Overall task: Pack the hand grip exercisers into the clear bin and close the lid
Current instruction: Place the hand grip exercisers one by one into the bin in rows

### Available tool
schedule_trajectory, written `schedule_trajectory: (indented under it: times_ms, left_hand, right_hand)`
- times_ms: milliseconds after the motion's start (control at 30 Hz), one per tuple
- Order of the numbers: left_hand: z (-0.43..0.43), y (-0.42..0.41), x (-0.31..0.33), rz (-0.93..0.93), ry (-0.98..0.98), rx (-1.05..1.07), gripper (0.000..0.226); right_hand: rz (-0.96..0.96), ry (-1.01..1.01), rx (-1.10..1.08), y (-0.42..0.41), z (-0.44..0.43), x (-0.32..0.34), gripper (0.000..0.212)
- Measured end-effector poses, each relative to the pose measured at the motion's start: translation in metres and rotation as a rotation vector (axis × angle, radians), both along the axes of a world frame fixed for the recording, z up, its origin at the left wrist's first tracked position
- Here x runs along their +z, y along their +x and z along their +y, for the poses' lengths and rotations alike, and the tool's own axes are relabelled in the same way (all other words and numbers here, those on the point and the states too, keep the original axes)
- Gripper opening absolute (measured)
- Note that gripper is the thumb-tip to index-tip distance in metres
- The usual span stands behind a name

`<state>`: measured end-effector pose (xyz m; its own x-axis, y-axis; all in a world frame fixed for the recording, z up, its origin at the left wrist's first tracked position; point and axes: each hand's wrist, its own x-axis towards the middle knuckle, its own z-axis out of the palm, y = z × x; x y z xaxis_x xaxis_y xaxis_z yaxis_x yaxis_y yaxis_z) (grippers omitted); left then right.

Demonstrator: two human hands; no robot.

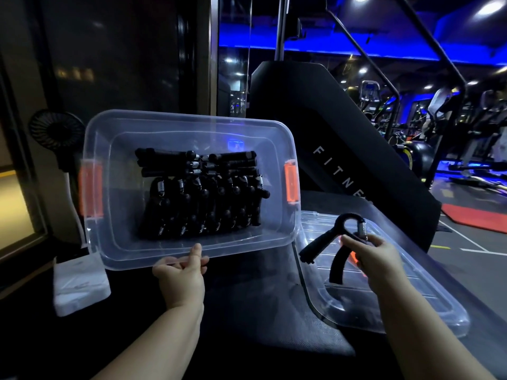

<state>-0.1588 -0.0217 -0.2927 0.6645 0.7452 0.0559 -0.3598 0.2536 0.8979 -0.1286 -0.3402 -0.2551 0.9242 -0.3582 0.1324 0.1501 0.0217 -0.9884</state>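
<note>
The clear bin (pixel 115 237) with orange latches stands tilted towards me on the dark surface, and several black hand grip exercisers (pixel 203 196) are packed in rows inside it. My left hand (pixel 182 275) grips the bin's near rim, thumb on top. My right hand (pixel 375 256) pinches one more black exerciser (pixel 326 248) near its spring, and its handles hang down to the left. It hovers above the clear lid (pixel 411 305), which lies flat to the right of the bin.
A white folded cloth or packet (pixel 79 283) lies at the left, under the bin's corner. A small black fan (pixel 56 133) stands behind the bin on the left. A large black machine housing (pixel 343 149) rises behind on the right, with gym equipment beyond it.
</note>
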Motion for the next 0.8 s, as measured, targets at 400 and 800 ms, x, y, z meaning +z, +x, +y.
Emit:
schedule_trajectory:
  times_ms: [400,800]
  left_hand:
    - [0.0,-0.001,0.0,-0.008,-0.008,-0.023,0.038]
    - [0.002,-0.001,-0.003,0.01,-0.034,-0.063,0.037]
  right_hand:
    - [-0.35,-0.159,0.076,-0.005,0.082,0.062,0.042]
    - [-0.382,-0.902,0.221,0.053,0.172,0.073,0.05]
